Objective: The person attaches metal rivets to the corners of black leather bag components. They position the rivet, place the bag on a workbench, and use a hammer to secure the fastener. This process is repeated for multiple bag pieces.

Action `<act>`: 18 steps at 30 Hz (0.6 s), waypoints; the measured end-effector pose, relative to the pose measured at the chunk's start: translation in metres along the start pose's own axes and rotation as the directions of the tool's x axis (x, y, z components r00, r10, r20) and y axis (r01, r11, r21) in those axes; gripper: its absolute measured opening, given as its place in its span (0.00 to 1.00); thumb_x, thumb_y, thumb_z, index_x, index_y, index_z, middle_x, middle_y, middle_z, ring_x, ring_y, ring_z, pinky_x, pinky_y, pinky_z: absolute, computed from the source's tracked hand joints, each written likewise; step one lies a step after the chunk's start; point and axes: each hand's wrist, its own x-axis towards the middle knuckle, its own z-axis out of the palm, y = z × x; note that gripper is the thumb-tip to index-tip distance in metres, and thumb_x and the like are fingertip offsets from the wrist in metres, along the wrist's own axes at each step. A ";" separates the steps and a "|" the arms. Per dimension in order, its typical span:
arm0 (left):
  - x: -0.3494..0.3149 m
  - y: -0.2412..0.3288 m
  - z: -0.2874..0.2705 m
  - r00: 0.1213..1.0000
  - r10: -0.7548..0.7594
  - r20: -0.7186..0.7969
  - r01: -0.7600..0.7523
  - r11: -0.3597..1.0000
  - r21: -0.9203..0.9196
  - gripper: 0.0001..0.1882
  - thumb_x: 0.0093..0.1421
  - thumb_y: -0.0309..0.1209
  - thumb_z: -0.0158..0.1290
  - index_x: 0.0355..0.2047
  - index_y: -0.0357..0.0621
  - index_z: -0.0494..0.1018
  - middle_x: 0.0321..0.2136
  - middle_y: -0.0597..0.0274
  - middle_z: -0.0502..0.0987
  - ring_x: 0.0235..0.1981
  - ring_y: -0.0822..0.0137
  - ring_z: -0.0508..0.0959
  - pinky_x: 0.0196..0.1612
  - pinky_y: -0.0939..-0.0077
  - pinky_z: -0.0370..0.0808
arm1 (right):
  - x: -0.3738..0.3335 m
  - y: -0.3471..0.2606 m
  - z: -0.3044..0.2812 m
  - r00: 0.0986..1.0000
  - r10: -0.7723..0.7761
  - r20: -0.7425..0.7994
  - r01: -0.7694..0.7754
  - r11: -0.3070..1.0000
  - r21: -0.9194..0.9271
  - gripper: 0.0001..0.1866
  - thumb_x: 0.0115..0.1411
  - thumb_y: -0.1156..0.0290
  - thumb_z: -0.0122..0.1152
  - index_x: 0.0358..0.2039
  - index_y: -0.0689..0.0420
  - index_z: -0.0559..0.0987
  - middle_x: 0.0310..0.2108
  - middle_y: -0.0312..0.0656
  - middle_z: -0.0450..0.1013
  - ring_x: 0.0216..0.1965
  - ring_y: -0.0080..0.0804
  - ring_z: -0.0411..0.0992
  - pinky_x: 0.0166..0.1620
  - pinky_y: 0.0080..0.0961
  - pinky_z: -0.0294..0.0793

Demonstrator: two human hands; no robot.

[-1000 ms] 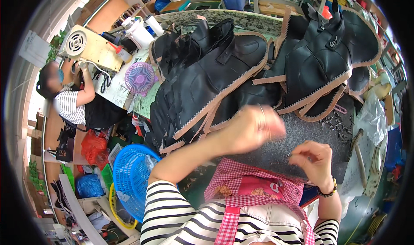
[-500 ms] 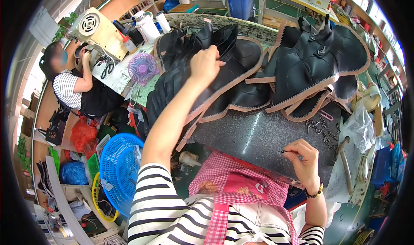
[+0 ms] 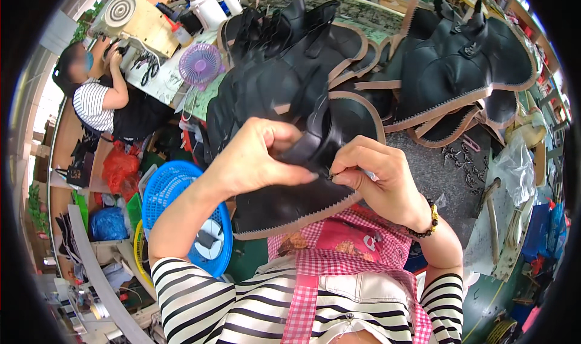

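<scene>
At the board [image 3: 443,214], left hand [image 3: 257,156] curls, right hand [image 3: 381,177] pinches.

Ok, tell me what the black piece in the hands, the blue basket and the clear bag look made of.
Black piece: leather or a synthetic like it, smooth with a soft sheen; the look leaves that open.
Blue basket: probably moulded plastic, lightly glossy, its wall perforated.
Clear bag: likely thin plastic film, see-through, crinkled and shiny.

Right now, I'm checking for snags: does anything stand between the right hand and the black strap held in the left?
Nothing visible does. The right hand, in a pinch, is right beside the black strap held by the left hand; whether they touch is too small to tell.
</scene>
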 end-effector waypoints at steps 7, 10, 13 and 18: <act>-0.013 -0.008 0.008 0.996 -0.076 -0.047 0.075 0.997 -0.029 0.14 0.43 0.19 0.67 0.33 0.34 0.78 0.29 0.66 0.81 0.32 0.81 0.77 0.36 0.85 0.73 | -0.001 -0.005 0.012 0.994 0.095 0.047 -0.093 0.995 -0.048 0.07 0.51 0.78 0.67 0.31 0.56 0.80 0.26 0.40 0.74 0.26 0.39 0.75 0.29 0.29 0.72; -0.009 -0.012 0.009 0.997 -0.072 -0.039 0.071 0.997 -0.015 0.14 0.44 0.19 0.67 0.33 0.33 0.78 0.30 0.64 0.81 0.32 0.80 0.78 0.37 0.84 0.74 | -0.003 -0.008 0.012 0.994 0.103 0.038 -0.098 0.989 -0.108 0.07 0.51 0.78 0.67 0.31 0.56 0.80 0.26 0.40 0.73 0.26 0.39 0.75 0.28 0.29 0.72; -0.008 -0.013 0.011 0.999 -0.040 -0.021 0.040 0.999 0.001 0.14 0.44 0.19 0.67 0.33 0.32 0.78 0.30 0.64 0.81 0.32 0.80 0.78 0.37 0.83 0.75 | -0.002 -0.013 0.011 0.994 0.091 0.061 -0.079 0.980 -0.182 0.07 0.51 0.79 0.67 0.31 0.57 0.80 0.25 0.41 0.73 0.25 0.39 0.75 0.27 0.30 0.71; -0.008 -0.014 0.015 0.997 0.060 0.044 -0.063 0.995 0.077 0.15 0.44 0.21 0.69 0.33 0.33 0.78 0.29 0.65 0.81 0.32 0.80 0.77 0.37 0.83 0.75 | -0.002 -0.011 0.007 0.975 0.185 0.126 -0.160 0.969 -0.188 0.08 0.49 0.78 0.67 0.31 0.58 0.79 0.25 0.41 0.75 0.25 0.37 0.76 0.27 0.28 0.73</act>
